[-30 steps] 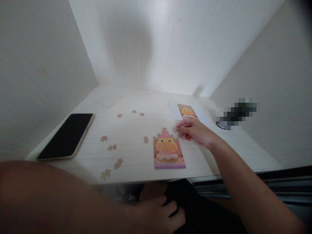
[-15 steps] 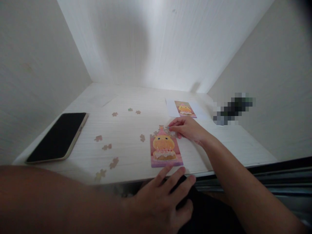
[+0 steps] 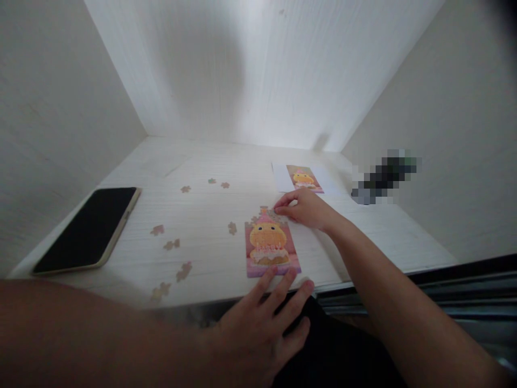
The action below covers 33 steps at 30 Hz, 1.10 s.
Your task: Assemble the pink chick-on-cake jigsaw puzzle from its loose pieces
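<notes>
A partly assembled jigsaw puzzle (image 3: 270, 245) showing a yellow character on a cake lies near the front edge of the white table (image 3: 210, 237). My right hand (image 3: 307, 209) rests at the puzzle's top right corner, fingertips pinched on a small puzzle piece there. My left hand (image 3: 262, 328) is spread open with its fingertips touching the puzzle's bottom edge. Several loose pieces (image 3: 172, 245) lie face down to the left of the puzzle.
A black phone (image 3: 86, 229) lies on the table's left side. A reference picture on white paper (image 3: 301, 178) lies behind my right hand. A blurred dark object (image 3: 383, 178) sits at the right wall. White walls enclose the table on three sides.
My left hand has risen from below the table edge and its fingertips now touch the puzzle's bottom edge. My right hand shifted slightly left along the puzzle's top.
</notes>
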Tool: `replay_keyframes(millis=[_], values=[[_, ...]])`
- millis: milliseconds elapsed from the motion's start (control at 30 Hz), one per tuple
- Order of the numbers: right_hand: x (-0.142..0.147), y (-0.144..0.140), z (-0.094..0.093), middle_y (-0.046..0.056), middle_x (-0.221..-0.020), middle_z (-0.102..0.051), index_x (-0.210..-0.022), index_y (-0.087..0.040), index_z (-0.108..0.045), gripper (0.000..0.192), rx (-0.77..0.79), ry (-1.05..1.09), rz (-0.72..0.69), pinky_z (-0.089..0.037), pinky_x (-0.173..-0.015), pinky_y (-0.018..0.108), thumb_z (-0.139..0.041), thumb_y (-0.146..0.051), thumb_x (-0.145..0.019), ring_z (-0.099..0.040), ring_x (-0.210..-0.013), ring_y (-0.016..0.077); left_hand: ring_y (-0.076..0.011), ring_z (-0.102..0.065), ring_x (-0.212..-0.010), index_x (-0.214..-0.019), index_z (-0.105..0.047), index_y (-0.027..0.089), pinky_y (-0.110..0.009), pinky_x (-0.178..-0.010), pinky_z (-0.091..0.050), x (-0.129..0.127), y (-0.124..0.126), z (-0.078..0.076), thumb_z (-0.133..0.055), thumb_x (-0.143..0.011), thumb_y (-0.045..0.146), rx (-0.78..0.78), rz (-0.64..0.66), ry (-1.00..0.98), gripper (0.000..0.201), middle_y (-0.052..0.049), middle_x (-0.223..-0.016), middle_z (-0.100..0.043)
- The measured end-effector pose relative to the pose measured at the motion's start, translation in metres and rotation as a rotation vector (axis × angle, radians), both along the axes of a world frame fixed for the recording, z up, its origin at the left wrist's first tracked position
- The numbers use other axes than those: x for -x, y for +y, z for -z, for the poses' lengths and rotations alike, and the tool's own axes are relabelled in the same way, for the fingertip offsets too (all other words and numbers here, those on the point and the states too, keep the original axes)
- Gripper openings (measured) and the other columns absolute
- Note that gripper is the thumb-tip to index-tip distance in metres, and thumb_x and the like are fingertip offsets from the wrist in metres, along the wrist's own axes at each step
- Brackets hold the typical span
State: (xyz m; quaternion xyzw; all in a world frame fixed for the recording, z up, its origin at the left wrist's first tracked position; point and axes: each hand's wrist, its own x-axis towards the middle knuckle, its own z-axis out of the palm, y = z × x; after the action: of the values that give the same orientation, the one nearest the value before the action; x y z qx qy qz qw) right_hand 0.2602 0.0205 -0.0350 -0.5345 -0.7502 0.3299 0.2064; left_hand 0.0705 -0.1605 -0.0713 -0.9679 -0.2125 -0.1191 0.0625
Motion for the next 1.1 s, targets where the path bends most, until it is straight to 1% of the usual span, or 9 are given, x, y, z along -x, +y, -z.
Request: replay_keyframes(millis=[100, 200, 333, 533, 667, 767, 833, 967, 1100], values=[[-0.003, 0.001, -0.001, 0.005, -0.078, -0.075, -0.082, -0.018, -0.08, 0.009, -0.077, -0.004, -0.003, -0.044, -0.058, 0.027, -0.071, -0.02, -0.08, -0.059, -0.062, 0.0136, -0.0418, -0.037, -0.142, -0.133, -0.057, 0.025, -0.057, -0.115, -0.019, 0.0, 0.0, 0.002, -0.056, -0.09, 0.046, -0.029, -0.002, 0.002, 0.047, -0.018, -0.16, -0.028], [-0.006, -0.002, -0.001, 0.004, -0.08, -0.076, -0.086, -0.019, -0.08, 0.013, -0.172, -0.009, 0.007, -0.045, -0.061, 0.028, -0.068, -0.022, -0.083, -0.058, -0.062, 0.014, -0.0409, -0.037, -0.142, -0.131, -0.058, 0.025, -0.056, -0.114, -0.019, 0.001, 0.001, 0.003, -0.057, -0.09, 0.047, -0.038, -0.005, 0.002, 0.046, -0.017, -0.16, -0.03], [-0.006, -0.006, 0.002, 0.004, -0.083, -0.075, -0.09, -0.021, -0.08, 0.014, -0.282, 0.034, -0.056, -0.046, -0.065, 0.028, -0.068, -0.024, -0.085, -0.059, -0.068, 0.0149, -0.0404, -0.036, -0.142, -0.126, -0.06, 0.023, -0.056, -0.115, -0.014, 0.001, 0.001, 0.003, -0.056, -0.091, 0.047, -0.051, -0.009, 0.004, 0.044, -0.016, -0.16, -0.031], [0.003, -0.009, 0.013, 0.004, -0.085, -0.075, -0.087, -0.021, -0.08, 0.011, -0.222, 0.015, -0.099, -0.046, -0.067, 0.029, -0.069, -0.022, -0.085, -0.061, -0.071, 0.0158, -0.0407, -0.035, -0.143, -0.123, -0.062, 0.023, -0.057, -0.116, -0.007, -0.001, 0.001, 0.006, -0.056, -0.091, 0.043, -0.054, -0.019, 0.004, 0.039, -0.016, -0.16, -0.03], [0.005, -0.007, 0.013, 0.004, -0.082, -0.076, -0.086, -0.021, -0.08, 0.009, -0.2, -0.006, -0.073, -0.047, -0.066, 0.03, -0.071, -0.023, -0.084, -0.061, -0.068, 0.0161, -0.0421, -0.035, -0.143, -0.125, -0.061, 0.022, -0.058, -0.115, -0.007, -0.001, 0.001, 0.007, -0.056, -0.09, 0.045, -0.053, 0.0, 0.012, 0.042, -0.017, -0.16, -0.03], [0.003, -0.006, 0.012, 0.004, -0.082, -0.076, -0.086, -0.021, -0.08, 0.009, -0.19, -0.013, -0.083, -0.047, -0.066, 0.03, -0.071, -0.024, -0.084, -0.062, -0.069, 0.0166, -0.041, -0.036, -0.142, -0.124, -0.062, 0.024, -0.058, -0.115, -0.008, -0.001, 0.001, 0.006, -0.055, -0.091, 0.042, -0.061, -0.013, 0.019, 0.038, -0.016, -0.16, -0.031], [0.002, -0.005, 0.013, 0.004, -0.082, -0.076, -0.086, -0.021, -0.08, 0.011, -0.202, -0.015, -0.087, -0.047, -0.067, 0.03, -0.069, -0.023, -0.085, -0.063, -0.07, 0.0168, -0.0404, -0.037, -0.142, -0.124, -0.062, 0.024, -0.058, -0.115, -0.008, 0.0, 0.001, 0.005, -0.054, -0.092, 0.041, -0.066, -0.016, 0.021, 0.037, -0.016, -0.16, -0.031], [0.0, -0.005, 0.015, 0.004, -0.081, -0.075, -0.086, -0.021, -0.08, 0.012, -0.268, -0.021, -0.013, -0.046, -0.067, 0.03, -0.068, -0.024, -0.086, -0.061, -0.068, 0.0164, -0.0399, -0.038, -0.141, -0.124, -0.063, 0.025, -0.058, -0.115, -0.008, 0.0, 0.001, 0.006, -0.053, -0.093, 0.041, -0.072, -0.007, 0.017, 0.037, -0.015, -0.159, -0.032], [0.001, -0.005, 0.015, 0.004, -0.082, -0.075, -0.086, -0.021, -0.08, 0.01, -0.25, -0.029, -0.04, -0.045, -0.063, 0.03, -0.072, -0.026, -0.084, -0.058, -0.065, 0.0154, -0.0392, -0.038, -0.141, -0.123, -0.063, 0.025, -0.058, -0.115, -0.007, 0.0, 0.001, 0.007, -0.053, -0.093, 0.041, -0.074, -0.014, 0.01, 0.036, -0.015, -0.159, -0.033]])
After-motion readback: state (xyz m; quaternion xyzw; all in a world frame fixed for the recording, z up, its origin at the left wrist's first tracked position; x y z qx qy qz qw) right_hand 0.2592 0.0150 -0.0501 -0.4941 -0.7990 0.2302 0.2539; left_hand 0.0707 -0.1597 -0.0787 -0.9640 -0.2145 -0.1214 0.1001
